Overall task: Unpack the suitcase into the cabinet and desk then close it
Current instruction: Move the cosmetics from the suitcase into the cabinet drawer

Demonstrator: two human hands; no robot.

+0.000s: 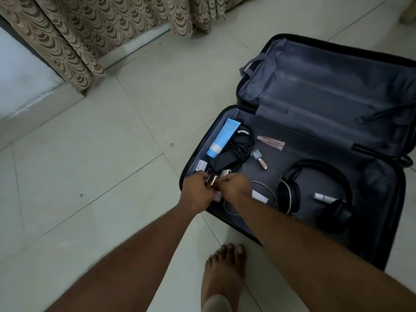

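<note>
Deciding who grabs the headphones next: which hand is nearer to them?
Right. The right hand is at the suitcase's near-left corner, closer to the headphones. The left hand is beside it, farther away. Both pinch a small item.

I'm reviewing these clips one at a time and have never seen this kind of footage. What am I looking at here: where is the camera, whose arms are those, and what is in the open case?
There is no machine here. One wide camera sits on a person's head and looks down, so the two arms reaching in from below are the wearer's own. An open suitcase lies flat on a tiled floor. Its near half holds a blue tube, a black charger with cable, headphones, a nail polish bottle and two small tubes. The far half looks empty. The left hand and right hand meet at the near corner around a small shiny item; what it is, and which hand has the grip on it, I cannot tell.
</note>
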